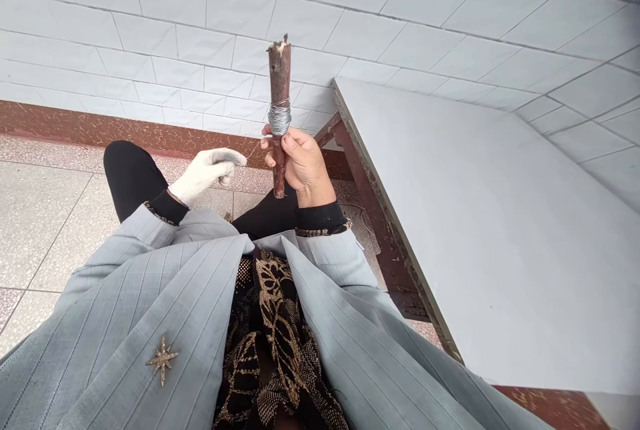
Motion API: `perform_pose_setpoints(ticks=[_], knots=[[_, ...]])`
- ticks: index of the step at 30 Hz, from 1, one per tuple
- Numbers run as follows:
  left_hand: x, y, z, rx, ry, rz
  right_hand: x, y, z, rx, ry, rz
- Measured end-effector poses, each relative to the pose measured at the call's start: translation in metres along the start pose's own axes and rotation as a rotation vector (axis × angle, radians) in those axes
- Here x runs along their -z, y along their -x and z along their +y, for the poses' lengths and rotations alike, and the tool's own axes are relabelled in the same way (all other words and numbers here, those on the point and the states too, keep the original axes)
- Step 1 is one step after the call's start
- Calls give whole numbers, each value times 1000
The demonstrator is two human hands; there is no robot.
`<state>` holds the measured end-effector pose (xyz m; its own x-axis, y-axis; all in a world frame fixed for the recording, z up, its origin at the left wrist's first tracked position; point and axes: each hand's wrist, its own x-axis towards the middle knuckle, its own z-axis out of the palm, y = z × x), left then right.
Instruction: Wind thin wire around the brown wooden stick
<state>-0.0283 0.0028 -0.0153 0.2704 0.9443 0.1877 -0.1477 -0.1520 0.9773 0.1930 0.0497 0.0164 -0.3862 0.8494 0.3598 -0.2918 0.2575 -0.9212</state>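
Observation:
My right hand point(303, 163) is bare and closed around a short brown stick point(279, 77), which it holds upright in front of me. A band of thin silver wire point(279, 118) is wound round the stick just above my fingers. From the coil a fine strand of wire runs left to my left hand point(206, 171), which wears a white glove and has its fingers pinched together on the strand's end. The two hands are a short way apart above my black-clad knees.
A grey-topped table point(480, 217) with a dark red-brown frame stands close on my right. White wall tiles point(150, 50) with a brown skirting band rise ahead. The floor point(45, 210) is speckled tile. I wear a grey striped jacket with a star brooch point(161, 358).

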Motion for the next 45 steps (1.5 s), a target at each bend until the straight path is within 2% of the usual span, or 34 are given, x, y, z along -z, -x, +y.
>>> perform_pose_setpoints(ticks=[5,8,12,16,19,22,25,29,32,35,40,45], knots=[[-2,3,0,55,138,-124,-3,-1,2,-16,7,69],[-4,2,-4,25,159,-42,-5,-1,1,-9,11,111],[1,1,-14,-141,89,112,-5,-1,0,20,15,159],[12,-1,-29,-416,-163,87,-6,-3,1,16,21,196],[15,-3,-37,-492,-341,98,-9,-3,1,4,13,196],[12,-3,-38,-479,-432,195,-14,-3,1,1,-3,183],[6,1,-29,-424,-440,271,-18,-2,1,-29,-16,189],[-2,11,-12,-317,-341,283,-19,0,0,-86,-6,217],[-6,15,-5,-288,-225,282,-19,0,-1,-110,-12,222],[-9,14,-5,-277,-114,321,-19,0,0,-133,-40,237],[-10,9,-4,-268,-37,457,-16,1,3,-130,-54,245],[-9,7,-5,-203,50,444,-12,1,8,-108,-72,244]])
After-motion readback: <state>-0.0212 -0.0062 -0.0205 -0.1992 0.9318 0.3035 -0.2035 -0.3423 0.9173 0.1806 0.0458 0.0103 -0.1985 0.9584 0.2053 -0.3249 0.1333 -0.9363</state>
